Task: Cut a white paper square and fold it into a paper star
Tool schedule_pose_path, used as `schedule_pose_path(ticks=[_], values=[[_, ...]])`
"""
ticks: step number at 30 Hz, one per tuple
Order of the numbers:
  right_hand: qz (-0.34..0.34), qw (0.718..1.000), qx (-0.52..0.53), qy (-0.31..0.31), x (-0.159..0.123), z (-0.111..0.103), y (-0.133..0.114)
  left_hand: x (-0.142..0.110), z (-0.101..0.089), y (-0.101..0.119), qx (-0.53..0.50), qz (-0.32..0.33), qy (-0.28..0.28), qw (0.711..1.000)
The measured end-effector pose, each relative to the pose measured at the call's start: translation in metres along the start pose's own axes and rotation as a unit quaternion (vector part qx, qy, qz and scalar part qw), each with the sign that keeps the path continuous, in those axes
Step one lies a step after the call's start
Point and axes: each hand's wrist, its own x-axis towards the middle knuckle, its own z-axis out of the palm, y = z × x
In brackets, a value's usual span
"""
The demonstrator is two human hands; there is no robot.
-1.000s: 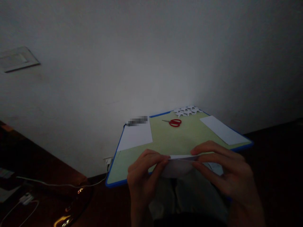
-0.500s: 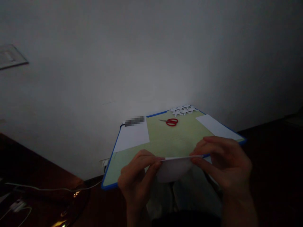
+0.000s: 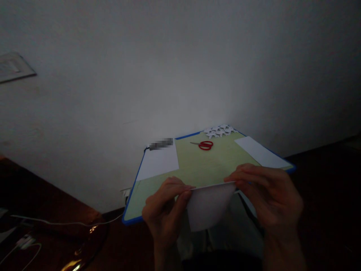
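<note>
I hold a small sheet of white paper above the near edge of a green board with a blue rim. My left hand pinches the sheet's top left corner between thumb and fingers. My right hand pinches its top right corner. The sheet hangs down from the pinched top edge, facing me. Red scissors lie on the far part of the board. Behind them is a cluster of small folded white paper pieces.
Two white sheets lie on the board, one at the left and one at the right. A white wall rises behind. White cables and a shiny object lie on the dark wooden surface at lower left.
The paper, held edge-on and nearly flat before, now hangs down with its face towards me. Both hands kept their pinch. The view shifted slightly.
</note>
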Motion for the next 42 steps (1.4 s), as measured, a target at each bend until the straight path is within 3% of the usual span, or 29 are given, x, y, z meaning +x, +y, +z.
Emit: schedule_pose_path(ticks=[6,12,18,25,32,36,39,42], values=[[0.039,0.993,0.100,-0.057,0.007,0.001,0.001,0.000,0.004,0.003,0.017,0.018,0.014,1.000],[0.026,0.991,0.106,-0.083,0.011,-0.002,0.006,-0.001,0.002,0.002,0.013,0.014,0.012,1.000],[0.028,0.989,0.117,-0.084,0.011,-0.001,0.006,0.000,0.004,0.004,0.032,0.015,0.022,0.999],[0.008,0.989,0.127,-0.076,0.012,-0.001,0.007,0.003,0.004,0.008,0.050,0.029,-0.010,0.998],[0.011,0.995,0.083,-0.052,0.012,0.002,0.008,0.005,0.007,0.009,0.050,0.041,-0.024,0.998],[-0.039,0.998,-0.007,-0.038,0.013,-0.002,0.001,0.006,0.007,0.008,0.096,0.047,-0.032,0.994],[-0.069,0.991,-0.072,-0.089,0.011,-0.005,-0.010,0.007,0.008,0.008,0.100,0.053,-0.043,0.993],[-0.052,0.981,-0.096,-0.158,0.009,-0.006,-0.018,0.007,0.008,0.008,0.093,0.056,-0.050,0.993]])
